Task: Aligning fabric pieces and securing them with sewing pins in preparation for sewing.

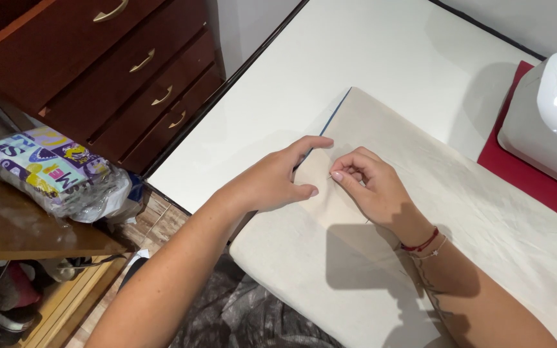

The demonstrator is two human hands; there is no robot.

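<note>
A large piece of cream fabric (459, 212) lies on the white table (330, 58), with a thin blue edge along its far left side. My left hand (275, 177) rests flat on the fabric's left edge, thumb and forefinger spread around a fold. My right hand (369, 183) sits just to the right, fingers curled and pinched together over the cloth. A very thin pin or needle seems to be between the fingertips, too small to be sure. A red cord and a thin bracelet circle my right wrist.
A white sewing machine (552, 116) stands on a red mat (530, 174) at the right edge. A dark wooden chest of drawers (117, 71) is at the upper left. A bagged colourful printed bundle (49, 167) lies on a wooden shelf to the left.
</note>
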